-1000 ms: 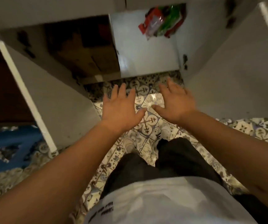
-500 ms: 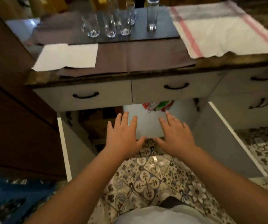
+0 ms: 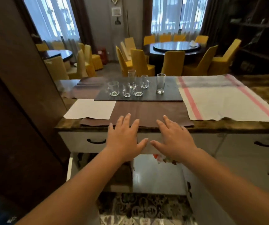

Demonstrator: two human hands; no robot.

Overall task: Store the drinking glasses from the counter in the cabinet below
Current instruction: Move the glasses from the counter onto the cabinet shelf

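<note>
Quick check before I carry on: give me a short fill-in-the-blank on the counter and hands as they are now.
1. The drinking glasses stand on a dark ____ on the counter.
2. Left hand and right hand both hold ____.
3. The striped cloth lies on the ____ side of the counter.
4. The cabinet doors under the drawers are ____.

Missing words: mat; nothing; right; open

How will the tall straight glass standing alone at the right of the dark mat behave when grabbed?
The tall glass is narrow for its height, so probably tips if nudged high. Clear smooth walls: likely slippery and fragile. It looks empty, so probably light.
</note>
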